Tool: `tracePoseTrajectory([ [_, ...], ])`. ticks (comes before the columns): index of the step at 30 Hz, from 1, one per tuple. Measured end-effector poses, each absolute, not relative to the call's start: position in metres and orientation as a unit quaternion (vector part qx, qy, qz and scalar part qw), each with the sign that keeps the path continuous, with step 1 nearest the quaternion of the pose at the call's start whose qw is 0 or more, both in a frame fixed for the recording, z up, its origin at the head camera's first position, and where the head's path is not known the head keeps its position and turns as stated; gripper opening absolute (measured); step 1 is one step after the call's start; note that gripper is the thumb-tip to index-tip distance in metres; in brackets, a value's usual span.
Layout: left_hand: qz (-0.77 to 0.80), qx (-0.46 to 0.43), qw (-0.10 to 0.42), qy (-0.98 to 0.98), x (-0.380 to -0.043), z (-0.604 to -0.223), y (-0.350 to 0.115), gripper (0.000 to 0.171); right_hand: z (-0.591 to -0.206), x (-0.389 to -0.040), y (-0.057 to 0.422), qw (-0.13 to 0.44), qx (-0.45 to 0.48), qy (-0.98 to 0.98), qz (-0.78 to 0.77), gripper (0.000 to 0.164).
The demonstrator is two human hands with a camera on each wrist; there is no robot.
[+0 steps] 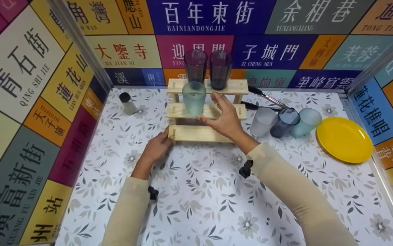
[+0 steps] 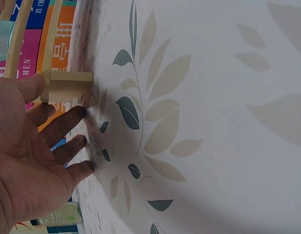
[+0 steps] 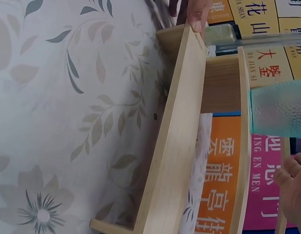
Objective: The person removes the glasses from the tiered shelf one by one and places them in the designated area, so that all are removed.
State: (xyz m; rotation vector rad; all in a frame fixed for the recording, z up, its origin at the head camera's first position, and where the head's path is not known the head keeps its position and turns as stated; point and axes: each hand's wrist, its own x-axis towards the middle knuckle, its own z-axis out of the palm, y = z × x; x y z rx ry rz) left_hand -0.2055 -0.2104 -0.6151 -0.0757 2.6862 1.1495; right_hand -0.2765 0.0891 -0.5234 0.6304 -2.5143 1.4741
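Observation:
A three-tier wooden rack (image 1: 203, 134) stands toward the back of the table. My left hand (image 1: 157, 147) holds the left end of its lowest tier; in the left wrist view the thumb lies on the board (image 2: 70, 78), with the other fingers spread below. On the middle tier, near its left end, stands an upright teal cup (image 1: 194, 99). My right hand (image 1: 227, 121) is just right of that cup, thumb and fingers apart, holding nothing. The right wrist view has the cup (image 3: 279, 112) on the tier's edge, apart from the right hand (image 3: 292, 190). Two purple cups (image 1: 219, 70) stand upright on the top tier.
Right of the rack are a clear frosted cup (image 1: 263, 122), a dark blue cup (image 1: 284, 123) and another teal cup (image 1: 306, 122). A yellow plate (image 1: 345, 140) lies farther right. Black-handled utensils (image 1: 266, 95) lie behind the cups. A small black-capped bottle (image 1: 128, 103) stands at left.

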Motion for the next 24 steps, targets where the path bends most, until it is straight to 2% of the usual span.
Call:
tracePoseTrajectory([
  [10,0.387,-0.025,0.110,0.915,-0.205,-0.615,-0.210,0.067,-0.523,-0.284,0.070,0.074,0.193,-0.836,0.509,0.112],
  [24,0.389,-0.024,0.114,0.914,-0.206,-0.615,-0.211,0.067,-0.518,-0.293,0.052,0.082,0.170,-0.827,0.529,0.112],
])
